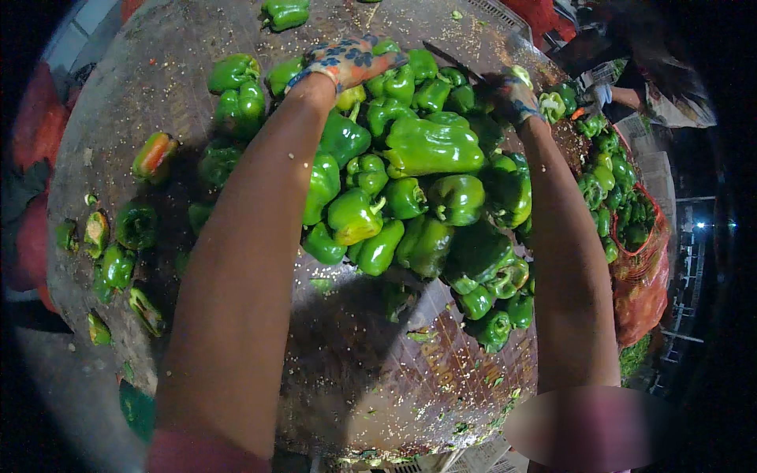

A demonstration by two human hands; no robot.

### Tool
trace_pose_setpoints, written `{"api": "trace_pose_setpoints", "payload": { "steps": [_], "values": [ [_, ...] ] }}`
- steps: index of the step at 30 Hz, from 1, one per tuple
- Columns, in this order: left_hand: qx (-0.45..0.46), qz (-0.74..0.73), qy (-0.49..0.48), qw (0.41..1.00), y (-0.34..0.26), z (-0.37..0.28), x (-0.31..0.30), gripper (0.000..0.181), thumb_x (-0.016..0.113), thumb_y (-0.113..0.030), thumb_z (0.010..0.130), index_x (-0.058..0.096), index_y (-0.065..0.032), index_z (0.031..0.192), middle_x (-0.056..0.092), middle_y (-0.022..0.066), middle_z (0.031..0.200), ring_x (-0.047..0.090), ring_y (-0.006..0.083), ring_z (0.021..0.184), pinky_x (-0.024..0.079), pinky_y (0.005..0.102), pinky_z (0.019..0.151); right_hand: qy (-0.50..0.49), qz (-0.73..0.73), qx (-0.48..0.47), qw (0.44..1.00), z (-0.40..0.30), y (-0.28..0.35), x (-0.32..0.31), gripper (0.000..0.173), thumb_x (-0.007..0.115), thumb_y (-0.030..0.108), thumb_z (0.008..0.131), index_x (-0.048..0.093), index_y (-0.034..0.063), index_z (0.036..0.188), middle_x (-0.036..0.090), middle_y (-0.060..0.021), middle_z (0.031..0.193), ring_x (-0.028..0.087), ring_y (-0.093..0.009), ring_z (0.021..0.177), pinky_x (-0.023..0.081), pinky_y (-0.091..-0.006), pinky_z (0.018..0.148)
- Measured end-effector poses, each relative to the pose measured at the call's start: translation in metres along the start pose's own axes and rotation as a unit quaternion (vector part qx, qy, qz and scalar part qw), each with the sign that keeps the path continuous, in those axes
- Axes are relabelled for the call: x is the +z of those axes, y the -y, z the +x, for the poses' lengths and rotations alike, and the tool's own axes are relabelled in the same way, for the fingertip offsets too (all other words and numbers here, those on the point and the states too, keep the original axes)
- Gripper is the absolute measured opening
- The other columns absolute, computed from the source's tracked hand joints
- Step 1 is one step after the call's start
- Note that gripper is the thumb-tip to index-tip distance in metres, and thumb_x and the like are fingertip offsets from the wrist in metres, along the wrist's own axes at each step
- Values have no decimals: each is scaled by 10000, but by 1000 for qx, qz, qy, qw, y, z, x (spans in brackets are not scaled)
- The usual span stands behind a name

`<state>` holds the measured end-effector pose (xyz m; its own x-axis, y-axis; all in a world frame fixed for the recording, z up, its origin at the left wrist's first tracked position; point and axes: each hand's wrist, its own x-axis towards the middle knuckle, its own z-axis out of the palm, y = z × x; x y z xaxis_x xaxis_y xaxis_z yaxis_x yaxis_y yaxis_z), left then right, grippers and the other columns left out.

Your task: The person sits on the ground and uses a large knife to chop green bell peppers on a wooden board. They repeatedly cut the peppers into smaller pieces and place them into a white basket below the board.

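Note:
A heap of green bell peppers (434, 145) lies on the tabletop (331, 360) before me. My left hand (350, 62), in a flower-patterned glove, reaches across the heap's far side with its fingers stretched to the right over the peppers. Its fingertips and palm side are partly hidden, so I cannot tell if it grips one. At the heap's far right, my right hand (513, 97), also gloved, is closed around a dark-bladed knife (452, 61). The blade points away to the left above the peppers. A small pale green piece (521, 75) shows beside that hand.
Another person's gloved hand (602, 94) is near peppers at the far right. A red mesh sack (641, 290) of peppers hangs at the right edge. Cut pieces (145, 310) and a reddish-green pepper (155, 156) lie left. Pale seeds are strewn over the tabletop.

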<state>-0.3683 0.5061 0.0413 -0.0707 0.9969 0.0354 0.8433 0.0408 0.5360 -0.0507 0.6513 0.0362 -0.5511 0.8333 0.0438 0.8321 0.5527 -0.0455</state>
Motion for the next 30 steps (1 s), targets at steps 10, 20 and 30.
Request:
{"api": "trace_pose_setpoints", "payload": {
  "steps": [10, 20, 30],
  "values": [
    [38, -175, 64, 982, 9, -59, -7, 324, 507, -274, 849, 574, -88, 1105, 562, 67, 1107, 503, 205, 1077, 380, 313, 940, 85, 200, -97, 971, -48, 50, -37, 250, 548, 118, 733, 620, 21, 952, 600, -89, 786, 558, -190, 699, 449, -295, 615],
    [131, -127, -32, 983, 15, -167, 15, 342, 611, -333, 765, 618, -99, 1014, 565, 136, 1117, 538, 308, 1028, 443, 374, 857, 86, 133, -88, 983, -175, 104, -45, 366, 589, 69, 673, 591, 25, 1036, 605, -167, 991, 573, -318, 946, 457, -357, 804],
    [193, -77, -8, 978, -19, -266, 0, 206, 549, -186, 761, 617, -52, 901, 589, 117, 1009, 556, 289, 962, 438, 363, 838, 25, 90, -94, 991, -300, 167, -46, 183, 529, 110, 701, 612, 40, 848, 605, -182, 775, 601, -328, 726, 484, -393, 624]
  ]
}}
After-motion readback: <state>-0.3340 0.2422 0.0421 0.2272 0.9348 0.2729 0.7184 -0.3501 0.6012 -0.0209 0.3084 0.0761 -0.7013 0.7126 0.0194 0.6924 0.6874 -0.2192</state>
